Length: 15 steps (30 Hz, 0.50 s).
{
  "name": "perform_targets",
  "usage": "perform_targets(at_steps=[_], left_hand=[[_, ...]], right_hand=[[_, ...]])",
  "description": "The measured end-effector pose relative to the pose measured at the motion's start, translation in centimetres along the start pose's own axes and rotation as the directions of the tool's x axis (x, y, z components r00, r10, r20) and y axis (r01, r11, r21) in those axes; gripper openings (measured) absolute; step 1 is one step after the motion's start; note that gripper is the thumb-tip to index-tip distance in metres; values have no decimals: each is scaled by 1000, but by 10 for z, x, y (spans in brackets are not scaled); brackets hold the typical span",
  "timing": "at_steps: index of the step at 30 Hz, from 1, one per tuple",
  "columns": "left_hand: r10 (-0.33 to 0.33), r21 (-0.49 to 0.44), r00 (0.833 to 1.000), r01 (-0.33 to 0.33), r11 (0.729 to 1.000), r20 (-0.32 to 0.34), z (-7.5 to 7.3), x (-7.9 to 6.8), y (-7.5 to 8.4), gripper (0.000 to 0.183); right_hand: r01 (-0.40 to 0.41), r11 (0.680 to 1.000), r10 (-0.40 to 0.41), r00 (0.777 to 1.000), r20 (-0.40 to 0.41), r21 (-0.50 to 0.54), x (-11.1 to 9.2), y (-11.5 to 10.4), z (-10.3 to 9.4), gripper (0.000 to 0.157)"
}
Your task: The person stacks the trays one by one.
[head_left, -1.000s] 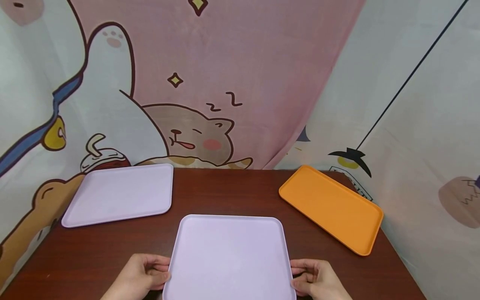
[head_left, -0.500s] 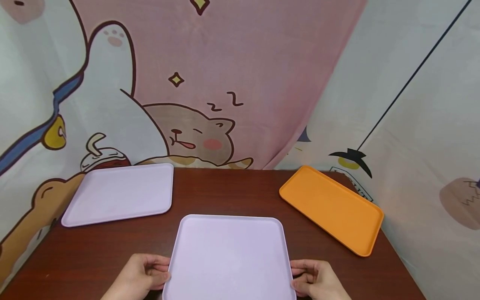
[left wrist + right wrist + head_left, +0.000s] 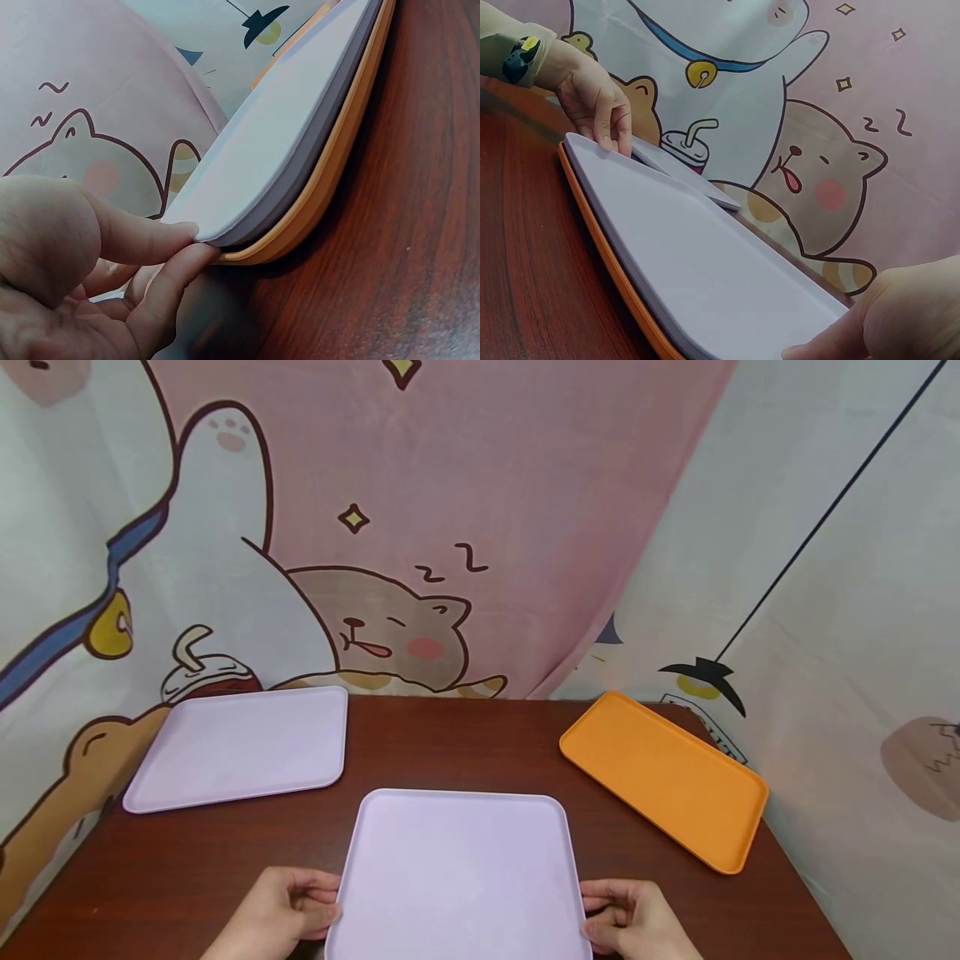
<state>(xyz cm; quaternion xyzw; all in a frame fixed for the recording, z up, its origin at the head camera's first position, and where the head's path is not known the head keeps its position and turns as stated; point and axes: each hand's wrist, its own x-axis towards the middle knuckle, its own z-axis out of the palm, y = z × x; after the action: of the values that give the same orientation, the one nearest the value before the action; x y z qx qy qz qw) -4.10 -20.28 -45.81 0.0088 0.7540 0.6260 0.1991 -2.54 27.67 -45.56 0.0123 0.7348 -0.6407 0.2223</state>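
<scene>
A cartoon-printed cloth hangs behind the front lavender tray; a brown table extends below it, and the lower orange tray sits directly beneath it. Beyond it, the far lavender tray lies left, the far orange tray right. Left hand and right hand pinch its opposite side edges.

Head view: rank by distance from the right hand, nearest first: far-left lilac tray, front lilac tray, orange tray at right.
1. Front lilac tray: its right edge is in the right hand.
2. Orange tray: right side, beyond that hand.
3. Far-left lilac tray: back left.
</scene>
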Motion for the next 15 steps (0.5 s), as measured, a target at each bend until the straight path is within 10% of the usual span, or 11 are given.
perform_targets(at_steps=[15], left_hand=[[0,-29,1000,1,1000,19,-4,-1,-5,39]], right_hand=[[5,1000,-5,1000,-6,-8,2,1,1,53]])
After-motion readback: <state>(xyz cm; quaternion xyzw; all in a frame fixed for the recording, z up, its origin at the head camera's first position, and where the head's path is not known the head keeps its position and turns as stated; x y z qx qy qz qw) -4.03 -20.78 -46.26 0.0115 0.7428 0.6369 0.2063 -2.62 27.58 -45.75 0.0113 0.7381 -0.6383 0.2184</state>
